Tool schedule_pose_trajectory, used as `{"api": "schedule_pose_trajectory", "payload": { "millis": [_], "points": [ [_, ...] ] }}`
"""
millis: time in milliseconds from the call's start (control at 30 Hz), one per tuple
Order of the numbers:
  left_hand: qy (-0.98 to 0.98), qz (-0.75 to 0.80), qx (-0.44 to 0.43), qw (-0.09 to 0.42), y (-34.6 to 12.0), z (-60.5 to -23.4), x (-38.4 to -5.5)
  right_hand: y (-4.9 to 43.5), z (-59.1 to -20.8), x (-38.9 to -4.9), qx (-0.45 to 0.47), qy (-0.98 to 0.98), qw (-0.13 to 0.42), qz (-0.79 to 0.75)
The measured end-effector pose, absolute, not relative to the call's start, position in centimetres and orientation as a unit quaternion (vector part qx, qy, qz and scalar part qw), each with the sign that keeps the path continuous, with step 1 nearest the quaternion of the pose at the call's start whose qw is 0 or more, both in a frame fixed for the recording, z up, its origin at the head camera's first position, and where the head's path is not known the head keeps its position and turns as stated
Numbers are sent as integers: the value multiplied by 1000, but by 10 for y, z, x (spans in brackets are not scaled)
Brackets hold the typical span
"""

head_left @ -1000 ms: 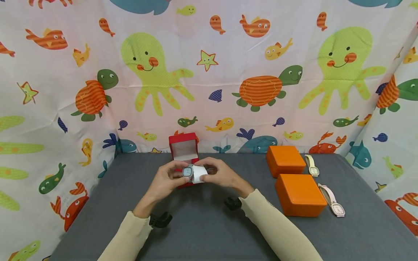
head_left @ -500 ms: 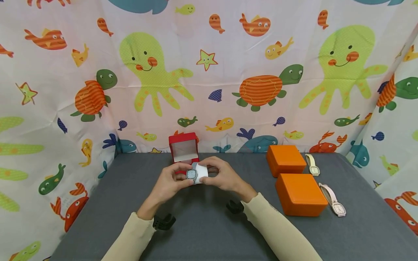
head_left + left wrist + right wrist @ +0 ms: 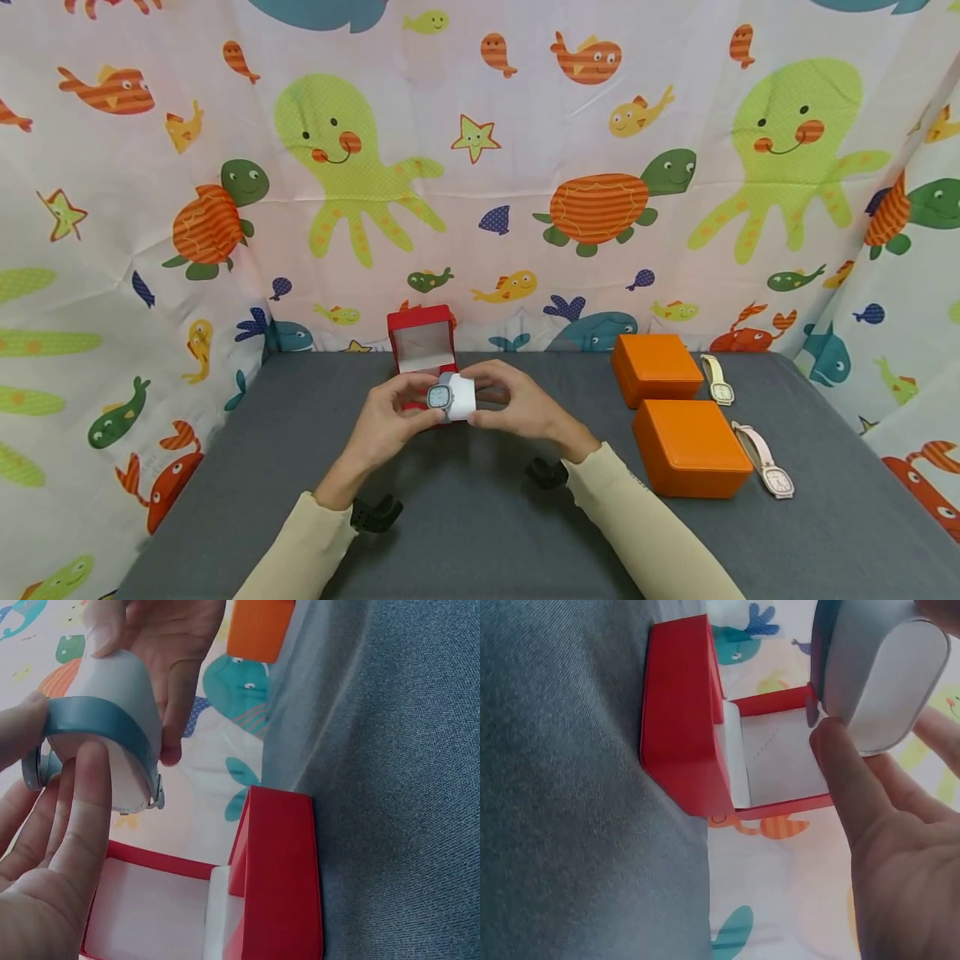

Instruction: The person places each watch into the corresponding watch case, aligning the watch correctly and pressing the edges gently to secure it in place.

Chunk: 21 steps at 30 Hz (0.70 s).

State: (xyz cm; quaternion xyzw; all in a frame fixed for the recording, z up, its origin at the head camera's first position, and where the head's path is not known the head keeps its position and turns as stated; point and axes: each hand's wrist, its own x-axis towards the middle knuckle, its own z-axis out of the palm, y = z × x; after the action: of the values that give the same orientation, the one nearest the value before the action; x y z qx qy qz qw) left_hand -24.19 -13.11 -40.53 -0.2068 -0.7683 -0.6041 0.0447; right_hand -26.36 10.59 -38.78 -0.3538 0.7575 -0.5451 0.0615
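A wristwatch [image 3: 438, 397] with a square light face sits around one end of a white watch pillow [image 3: 462, 398]. Its blue-grey strap [image 3: 105, 716] loops over the pillow in the left wrist view. My left hand [image 3: 386, 421] pinches the watch between thumb and fingers. From the other side, my right hand [image 3: 525, 408] grips the pillow by its end, thumb low and fingers above. Right behind both hands stands a red watch box [image 3: 422, 343], its lid raised and its lining white; the hands partly hide its base in the head view.
Two orange boxes [image 3: 692, 448] stand to the right on the grey cloth [image 3: 480, 533]. Beside them lie a pale pink-strapped watch [image 3: 765, 462] and a cream-strapped watch [image 3: 717, 381]. A sea-animal patterned curtain [image 3: 480, 192] hangs behind the table.
Both hands have shifted slightly right with the watch and pillow. The right thumb and fingers have slid outward along the pillow, so more of its white side shows.
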Motion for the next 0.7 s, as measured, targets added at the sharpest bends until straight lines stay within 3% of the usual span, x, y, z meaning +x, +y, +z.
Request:
{"api": "schedule_pose_trajectory", "payload": {
  "millis": [400, 700],
  "points": [
    [-729, -643, -229, -58, -136, -392, -235, 111, -390, -262, -371, 718, 82, -583],
    [-736, -632, -240, -39, -137, -388, -230, 108, -391, -261, -379, 701, 90, -597]
  ]
}}
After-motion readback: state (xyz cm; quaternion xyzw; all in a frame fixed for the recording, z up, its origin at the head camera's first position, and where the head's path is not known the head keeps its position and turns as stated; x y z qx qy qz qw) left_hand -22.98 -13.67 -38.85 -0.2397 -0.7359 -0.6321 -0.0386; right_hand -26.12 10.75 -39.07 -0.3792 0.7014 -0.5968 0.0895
